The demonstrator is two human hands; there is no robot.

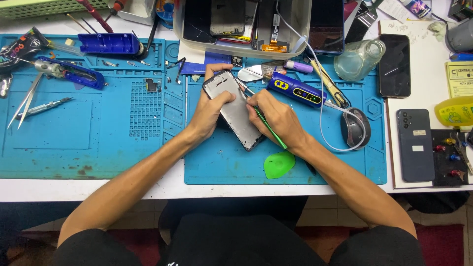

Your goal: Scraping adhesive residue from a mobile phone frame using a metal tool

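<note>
**Mia:** Where is the phone frame?

**Sam:** It lies on the right blue mat, near the mat's left end. It is grey and flat, with its inside facing up.

**Mia:** Which way does it point?

**Sam:** It is tilted. Its long side runs from the far left corner, away from the person, down to the near right corner, by the person. The far end sits close to the mat's top edge.

**Mia:** What is the left hand doing?

**Sam:** Its fingers are clamped on the phone frame. The thumb lies across the grey face and the other fingers curl around the far end.

**Mia:** And the right hand?

**Sam:** Its fingers are pinched shut on a green screwdriver. The metal tip touches the right edge of the phone frame, near its far end. The green handle slants back toward the near side of the mat.

**Mia:** What else is on that mat?

**Sam:** A green pick lies near the mat's front edge, just below the right hand. A blue power tool lies near the top edge, right of the phone frame. A grey mouse sits farther right. A clear bottle rests at the mat's top edge.
</note>
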